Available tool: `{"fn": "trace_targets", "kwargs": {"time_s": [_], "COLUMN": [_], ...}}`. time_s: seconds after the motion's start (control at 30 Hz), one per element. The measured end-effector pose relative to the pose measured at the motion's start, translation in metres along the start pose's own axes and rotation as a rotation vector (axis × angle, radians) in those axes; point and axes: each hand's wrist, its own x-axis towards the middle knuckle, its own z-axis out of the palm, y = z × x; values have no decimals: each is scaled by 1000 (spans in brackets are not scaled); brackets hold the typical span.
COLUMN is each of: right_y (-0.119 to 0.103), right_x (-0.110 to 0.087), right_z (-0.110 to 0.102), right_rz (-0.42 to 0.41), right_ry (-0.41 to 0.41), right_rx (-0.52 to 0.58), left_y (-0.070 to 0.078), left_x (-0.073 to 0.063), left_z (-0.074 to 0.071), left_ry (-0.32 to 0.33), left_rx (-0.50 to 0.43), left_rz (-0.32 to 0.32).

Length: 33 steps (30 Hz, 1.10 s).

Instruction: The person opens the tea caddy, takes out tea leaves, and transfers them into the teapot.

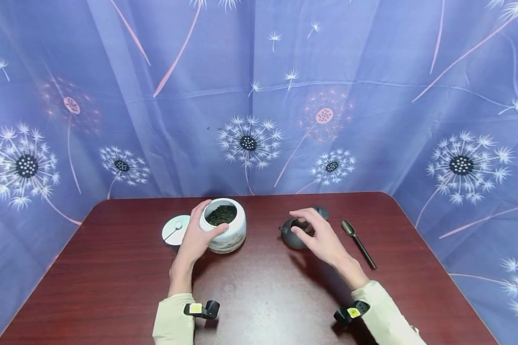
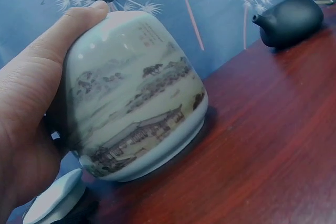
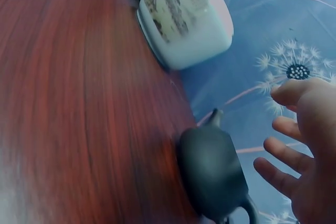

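Note:
A white porcelain tea jar (image 1: 227, 235) with a painted landscape holds dark tea leaves (image 1: 221, 215); it stands without its lid, tilted to neither side. My left hand (image 1: 200, 233) grips it from the left, thumb at the front of the rim and fingers round the far side. In the left wrist view the jar (image 2: 136, 98) fills the middle. Over a dark teapot (image 1: 292, 238), also uncovered, my right hand (image 1: 321, 238) hovers with spread, slightly bent fingers. From the right wrist view, a gap shows between those fingers and the teapot (image 3: 210, 171), with nothing held.
The jar's white lid (image 1: 175, 231) lies left of the jar, partly behind my left hand. Behind the teapot is its small dark lid (image 1: 321, 212). A dark tea scoop (image 1: 359, 245) rests to the right. A blue dandelion curtain (image 1: 259, 96) hangs along the table's (image 1: 259, 306) far edge.

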Motion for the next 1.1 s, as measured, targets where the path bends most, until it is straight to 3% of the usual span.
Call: {"fn": "trace_targets", "kwargs": {"time_s": [0.57, 0.97, 1.1], "right_y": [23, 41, 47], "right_x": [-21, -35, -41], "right_z": [-35, -60, -67], "right_rz": [-69, -29, -19], "right_ry": [56, 83, 71], "right_rx": [-205, -286, -306], "left_y": [-2, -2, 21], "left_x": [-1, 1, -9], "left_z": [0, 1, -2], "left_ry": [-2, 22, 1], "left_rx": [1, -17, -18], "left_rz": [32, 36, 11]}}
